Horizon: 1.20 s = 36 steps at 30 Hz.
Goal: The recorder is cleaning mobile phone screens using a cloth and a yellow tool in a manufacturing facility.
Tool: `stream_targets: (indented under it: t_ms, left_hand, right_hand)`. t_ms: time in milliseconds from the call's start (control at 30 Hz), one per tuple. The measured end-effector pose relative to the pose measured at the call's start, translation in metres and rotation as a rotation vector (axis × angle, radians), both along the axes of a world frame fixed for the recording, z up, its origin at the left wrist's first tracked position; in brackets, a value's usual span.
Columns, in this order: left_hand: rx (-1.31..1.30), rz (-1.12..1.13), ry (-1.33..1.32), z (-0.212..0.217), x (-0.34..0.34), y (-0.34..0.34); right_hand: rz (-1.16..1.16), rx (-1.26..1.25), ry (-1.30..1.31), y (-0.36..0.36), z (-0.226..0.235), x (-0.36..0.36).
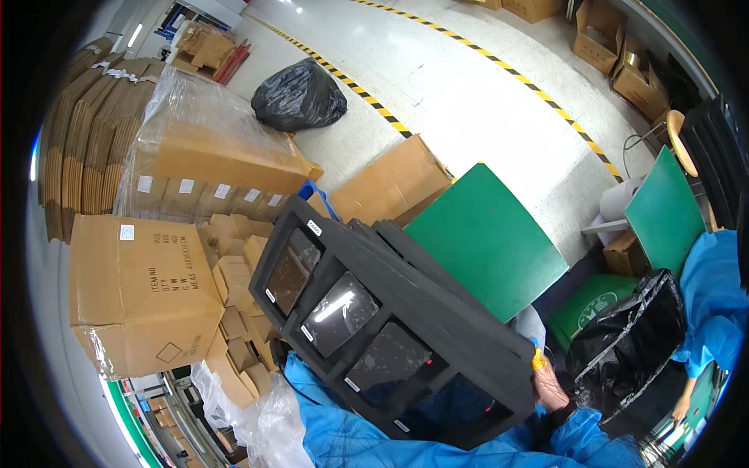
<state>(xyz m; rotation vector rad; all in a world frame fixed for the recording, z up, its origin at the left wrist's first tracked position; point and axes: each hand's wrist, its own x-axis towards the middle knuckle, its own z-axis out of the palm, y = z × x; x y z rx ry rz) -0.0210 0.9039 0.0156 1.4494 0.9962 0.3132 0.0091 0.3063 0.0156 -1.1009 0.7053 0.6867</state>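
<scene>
Nearest the camera, blue sleeves rise from the lower edge, and the right hand is curled around the lower right edge of a stack of black foam trays, fingers pressed against its side. The left hand is hidden beneath the trays, so its grip cannot be told. The stack is held tilted in front of the chest, its top tray divided into compartments that each hold a dark glossy panel. Just right of the hand sits a black plastic bag, with another person's blue sleeve beyond it. Behind the trays lies a green board. To the left stand cardboard boxes and a shrink-wrapped pallet. Farther off, a black rubbish bag rests on the floor beside a yellow-and-black striped line.
</scene>
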Motion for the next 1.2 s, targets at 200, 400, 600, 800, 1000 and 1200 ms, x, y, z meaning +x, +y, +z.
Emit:
stream_targets:
  t_ms: [200,400,600,800,1000,1200]
  left_hand:
    - [0.029,-0.015,0.053,0.019,0.002,0.006]
    - [0.049,-0.055,0.085,0.027,0.004,0.012]
    - [0.066,-0.100,0.121,0.033,0.009,0.017]
    - [0.059,-0.098,0.129,0.039,0.009,0.007]
    - [0.101,-0.118,0.117,0.047,0.009,0.007]
    - [0.342,-0.154,0.135,0.081,0.032,-0.021]
  right_hand:
    - [0.084,-0.034,-0.058,-0.004,-0.023,0.048]
    - [0.045,-0.104,-0.411,0.009,-0.046,0.043]
    - [0.172,-0.075,-0.175,-0.001,-0.012,0.052]
    - [-0.050,0.078,-0.309,0.016,-0.030,0.043]
    - [-0.145,-0.037,-0.358,0.003,-0.012,0.036]
    - [-0.288,-0.090,-0.318,-0.029,0.016,0.014]
